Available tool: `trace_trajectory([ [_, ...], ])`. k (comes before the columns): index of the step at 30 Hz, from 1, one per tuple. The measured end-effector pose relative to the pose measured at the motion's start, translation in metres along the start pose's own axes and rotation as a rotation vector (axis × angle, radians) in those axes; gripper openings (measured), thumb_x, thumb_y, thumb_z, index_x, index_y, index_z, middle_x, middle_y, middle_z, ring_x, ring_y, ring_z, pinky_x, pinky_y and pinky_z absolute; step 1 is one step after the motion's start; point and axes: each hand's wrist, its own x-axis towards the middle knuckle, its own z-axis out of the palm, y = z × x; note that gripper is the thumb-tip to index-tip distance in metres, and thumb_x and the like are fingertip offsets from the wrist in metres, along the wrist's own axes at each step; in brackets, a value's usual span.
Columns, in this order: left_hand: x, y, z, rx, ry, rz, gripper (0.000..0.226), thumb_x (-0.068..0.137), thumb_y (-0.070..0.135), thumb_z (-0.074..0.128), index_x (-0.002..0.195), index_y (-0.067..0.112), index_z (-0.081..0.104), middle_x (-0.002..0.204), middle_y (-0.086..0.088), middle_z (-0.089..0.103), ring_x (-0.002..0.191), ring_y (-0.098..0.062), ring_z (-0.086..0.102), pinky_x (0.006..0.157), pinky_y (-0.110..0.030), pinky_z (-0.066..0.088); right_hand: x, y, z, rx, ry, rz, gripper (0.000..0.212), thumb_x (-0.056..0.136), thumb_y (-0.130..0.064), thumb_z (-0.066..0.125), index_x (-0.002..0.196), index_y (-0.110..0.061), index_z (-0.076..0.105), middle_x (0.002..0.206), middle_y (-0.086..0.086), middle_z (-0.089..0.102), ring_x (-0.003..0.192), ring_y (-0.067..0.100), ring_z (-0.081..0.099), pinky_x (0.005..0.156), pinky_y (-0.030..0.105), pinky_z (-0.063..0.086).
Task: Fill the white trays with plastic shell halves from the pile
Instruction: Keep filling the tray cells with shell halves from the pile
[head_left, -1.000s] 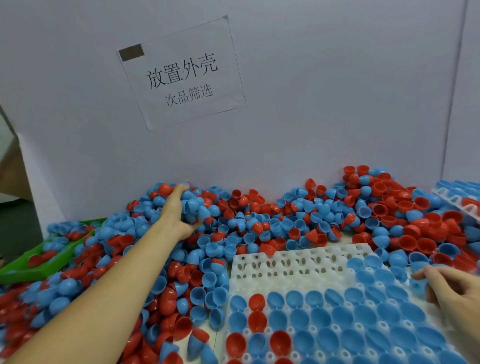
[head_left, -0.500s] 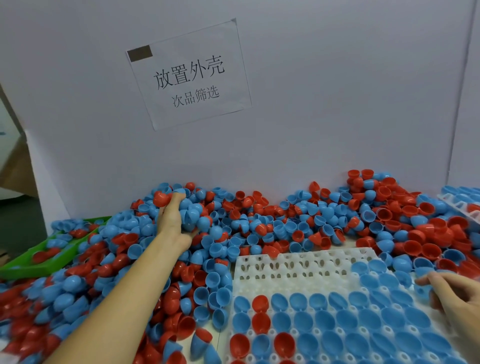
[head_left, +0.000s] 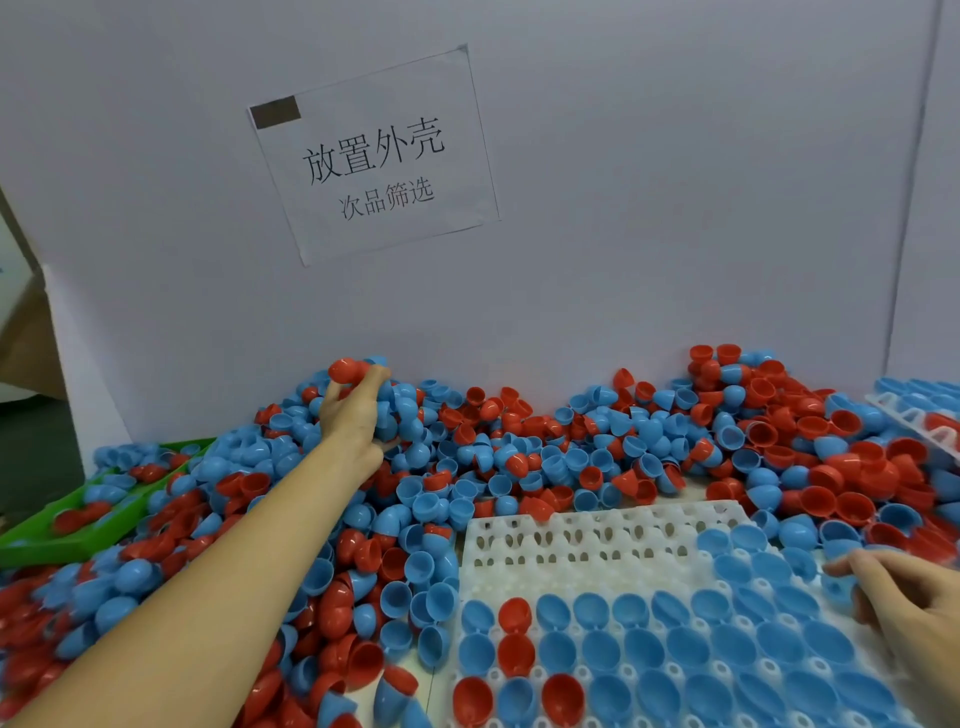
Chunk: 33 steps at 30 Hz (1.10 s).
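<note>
Left hand (head_left: 353, 410) is deep in the heap of red & blue plastic shell halves (head_left: 519, 457) piled along the back wall, fingers curled round a clutch of them, one glossy red shell half (head_left: 345, 370) at the fingertips. Right hand (head_left: 904, 597) is at the right edge of the white moulded plastic tray (head_left: 587, 545), fingers bent & pinching a small blue shell half (head_left: 837, 586). Tray sits front-centre, near rows mostly seated w/ blue cups and a few red ones, far rows bare. To do it well, I'd say: lift the handful clear w/o dragging loose shells onto the tray, then seat each half open side up, one per pocket, working toward those bare far rows. Shells look smooth, thin-walled, egg-rounded, prob. slippery and quick to nest in each other; tray is matte, perforated, w/ rounded pockets. Green plastic bin (head_left: 78, 525) far left also holds shells.
</note>
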Motion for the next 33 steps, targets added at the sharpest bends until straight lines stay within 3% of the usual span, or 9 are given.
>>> trace_trajectory([
  [3, 0.003, -0.001, 0.0, 0.056, 0.007, -0.002, 0.015, 0.085, 0.021, 0.076, 0.095, 0.024, 0.065, 0.105, -0.008, 0.07, 0.095, -0.03, 0.069, 0.078, -0.056, 0.059, -0.007, -0.012, -0.002, -0.003, 0.007, -0.011, 0.05, 0.089, -0.074, 0.047, 0.105, -0.034, 0.072, 0.063, 0.002, 0.063, 0.046, 0.017, 0.058, 0.046, 0.022, 0.049],
  [7, 0.007, -0.003, -0.001, 0.081, 0.011, -0.005, 0.015, 0.086, 0.024, 0.075, 0.087, 0.027, 0.061, 0.095, -0.003, 0.067, 0.086, -0.025, 0.066, 0.081, -0.052, 0.057, -0.015, -0.028, -0.003, 0.004, 0.008, -0.019, 0.052, 0.089, -0.075, 0.045, 0.105, -0.034, 0.072, 0.064, 0.001, 0.063, 0.046, 0.015, 0.057, 0.044, 0.021, 0.049],
  [11, 0.008, -0.001, -0.002, 0.062, 0.001, -0.017, 0.015, 0.085, 0.024, 0.075, 0.089, 0.025, 0.061, 0.098, -0.007, 0.067, 0.085, -0.026, 0.066, 0.075, -0.05, 0.059, -0.02, -0.035, -0.004, 0.019, 0.013, -0.023, 0.053, 0.087, -0.078, 0.045, 0.102, -0.035, 0.073, 0.063, 0.0, 0.064, 0.046, 0.011, 0.057, 0.046, 0.019, 0.049],
  [16, 0.007, 0.003, -0.003, 0.044, -0.022, -0.029, 0.017, 0.086, 0.023, 0.075, 0.099, 0.022, 0.064, 0.115, -0.011, 0.068, 0.102, -0.033, 0.069, 0.08, -0.064, 0.057, -0.015, -0.027, -0.003, 0.013, 0.024, -0.008, 0.053, 0.088, -0.078, 0.044, 0.103, -0.035, 0.072, 0.063, 0.0, 0.064, 0.046, 0.012, 0.057, 0.046, 0.02, 0.049],
  [20, 0.006, 0.005, -0.002, 0.025, -0.038, -0.029, 0.016, 0.087, 0.021, 0.073, 0.097, 0.023, 0.06, 0.104, -0.009, 0.066, 0.088, -0.026, 0.068, 0.054, -0.047, 0.059, -0.009, -0.017, -0.003, -0.009, 0.026, -0.012, 0.053, 0.089, -0.077, 0.044, 0.106, -0.035, 0.072, 0.064, 0.0, 0.064, 0.047, 0.014, 0.058, 0.045, 0.021, 0.049],
  [25, 0.002, 0.004, -0.003, -0.05, -0.063, -0.051, 0.023, 0.088, 0.023, 0.071, 0.107, 0.021, 0.059, 0.112, -0.012, 0.063, 0.093, -0.027, 0.064, 0.069, -0.044, 0.057, -0.005, -0.01, -0.002, -0.018, 0.023, -0.004, 0.051, 0.089, -0.075, 0.046, 0.108, -0.036, 0.072, 0.064, 0.0, 0.064, 0.046, 0.014, 0.058, 0.045, 0.02, 0.048],
  [30, -0.009, -0.001, -0.007, -0.174, -0.094, -0.1, 0.013, 0.088, 0.021, 0.069, 0.096, 0.017, 0.059, 0.105, -0.015, 0.062, 0.086, -0.027, 0.061, 0.061, -0.035, 0.054, 0.008, 0.009, 0.002, -0.03, 0.031, 0.0, 0.052, 0.089, -0.076, 0.047, 0.11, -0.036, 0.071, 0.064, 0.001, 0.064, 0.046, 0.016, 0.058, 0.044, 0.022, 0.049],
  [33, -0.025, -0.002, -0.013, -0.259, -0.132, -0.127, 0.025, 0.086, 0.022, 0.069, 0.108, 0.013, 0.059, 0.102, -0.015, 0.065, 0.082, -0.025, 0.063, 0.059, -0.033, 0.054, 0.017, 0.022, 0.005, -0.084, 0.039, -0.008, 0.051, 0.089, -0.076, 0.046, 0.11, -0.037, 0.071, 0.066, 0.001, 0.066, 0.045, 0.017, 0.058, 0.044, 0.022, 0.048],
])
